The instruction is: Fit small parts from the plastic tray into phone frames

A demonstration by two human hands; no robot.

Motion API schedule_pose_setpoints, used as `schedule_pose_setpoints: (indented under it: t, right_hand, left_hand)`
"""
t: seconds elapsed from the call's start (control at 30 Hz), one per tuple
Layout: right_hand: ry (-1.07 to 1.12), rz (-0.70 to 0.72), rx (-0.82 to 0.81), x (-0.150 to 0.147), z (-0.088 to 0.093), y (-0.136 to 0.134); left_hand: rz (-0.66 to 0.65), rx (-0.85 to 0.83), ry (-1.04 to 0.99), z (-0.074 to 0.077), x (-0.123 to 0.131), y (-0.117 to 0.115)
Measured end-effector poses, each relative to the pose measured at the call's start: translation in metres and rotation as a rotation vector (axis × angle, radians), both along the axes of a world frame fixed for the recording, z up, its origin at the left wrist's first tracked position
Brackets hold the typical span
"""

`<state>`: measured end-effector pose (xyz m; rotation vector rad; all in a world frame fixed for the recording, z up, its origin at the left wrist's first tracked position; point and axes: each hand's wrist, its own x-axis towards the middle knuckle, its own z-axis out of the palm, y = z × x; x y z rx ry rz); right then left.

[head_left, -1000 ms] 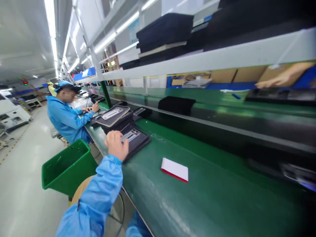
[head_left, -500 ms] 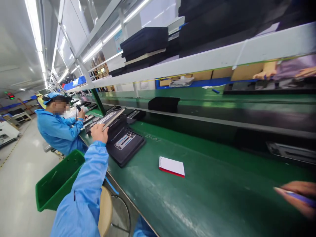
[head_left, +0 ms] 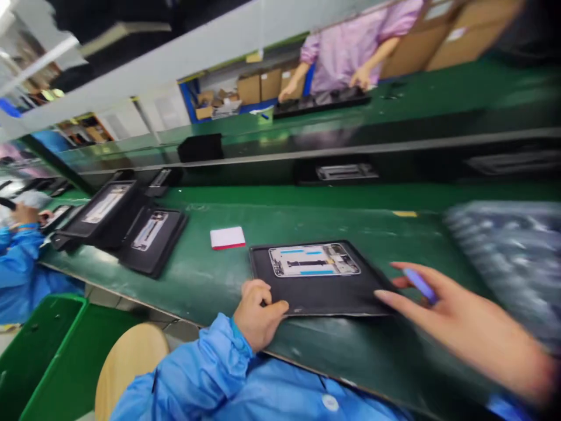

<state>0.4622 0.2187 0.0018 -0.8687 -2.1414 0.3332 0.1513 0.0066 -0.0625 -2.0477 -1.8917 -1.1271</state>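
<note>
A shallow black tray is tilted slightly over the green bench in front of me. My left hand grips its near left corner, thumb on top. In the tray lies a phone frame with blue strips and a dark centre part. At the tray's right edge is my right hand, blurred, with a blue-purple pen held in its fingers. Its thumb tip meets or nearly meets the tray edge; which one I cannot tell. A small white notepad with a red edge lies left of the tray.
More black trays with phone frames, including an open tray, sit to the left. Bubble-wrap-like plastic lies at right. A green bin and a wooden stool stand below the bench. Co-workers are at left and across.
My left hand has come from the tray stack at left to the front, with a tray in its grip. My right hand, still holding the pen, has moved in beside it. The view has swung right.
</note>
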Motion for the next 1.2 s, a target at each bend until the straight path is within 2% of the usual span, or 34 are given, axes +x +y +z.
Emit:
schedule_pose_setpoints:
  t: [0.03,0.1,0.17,0.23,0.3,0.37,0.43,0.5,0.57,0.6,0.63,0.7,0.77,0.8,0.83,0.9,1.0,1.1,1.2]
  right_hand:
    - [-0.071,0.007,0.019,0.009,-0.008,-0.010]
    - [-0.172,0.026,0.060,0.023,-0.022,-0.030]
    - [-0.188,0.022,0.052,0.034,-0.032,-0.044]
    - [-0.181,0.037,-0.024,0.044,-0.040,-0.051]
    - [-0.169,0.063,-0.126,0.051,-0.046,-0.055]
    - [-0.177,0.085,-0.221,0.055,-0.050,-0.059]
    - [-0.169,0.133,-0.267,0.057,-0.045,-0.066]
    - [-0.155,0.221,-0.282,0.066,-0.032,-0.073]
    - [-0.149,0.234,-0.290,0.086,-0.009,-0.074]
    - [-0.160,0.180,-0.301,0.103,0.004,-0.071]
    - [-0.169,0.065,-0.305,0.122,0.019,-0.066]
    - [-0.223,-0.297,-0.292,0.168,0.049,-0.047]
    - [-0.374,-0.698,-0.274,0.212,0.074,-0.021]
    - [-0.497,-0.824,-0.303,0.230,0.082,-0.007]
    - [-0.619,-0.857,-0.369,0.243,0.087,0.006]
    - [-0.683,-0.762,-0.474,0.254,0.084,0.028]
    - [-0.664,-0.578,-0.537,0.249,0.066,0.037]
    - [-0.638,-0.562,-0.490,0.246,0.052,0.029]
    - [-0.617,-0.601,-0.437,0.254,0.050,0.030]
  left_hand:
    - [-0.069,-0.073,-0.011,-0.004,0.001,0.003]
    - [-0.198,-0.211,-0.016,-0.002,-0.004,0.005]
    - [-0.310,-0.325,-0.021,0.008,-0.013,0.005]
    - [-0.370,-0.374,-0.052,0.024,-0.020,0.004]
    - [-0.309,-0.322,-0.094,0.040,-0.025,0.005]
    - [-0.136,-0.207,-0.108,0.056,-0.033,0.009]
    - [0.059,-0.093,-0.089,0.072,-0.044,0.016]
    - [0.183,-0.023,-0.056,0.087,-0.059,0.023]
    - [0.224,0.018,-0.020,0.098,-0.071,0.030]
    - [0.227,0.039,-0.007,0.102,-0.076,0.034]
    - [0.223,0.060,-0.005,0.103,-0.079,0.039]
    - [0.186,0.055,-0.011,0.100,-0.081,0.054]
    - [0.092,-0.002,-0.001,0.088,-0.073,0.072]
    - [0.042,-0.041,0.014,0.079,-0.066,0.082]
    - [-0.004,-0.087,0.037,0.070,-0.058,0.092]
    - [-0.057,-0.196,0.100,0.049,-0.043,0.109]
    - [-0.067,-0.378,0.172,0.024,-0.028,0.123]
    - [-0.078,-0.482,0.180,0.014,-0.027,0.125]
    - [-0.091,-0.511,0.169,0.015,-0.030,0.123]
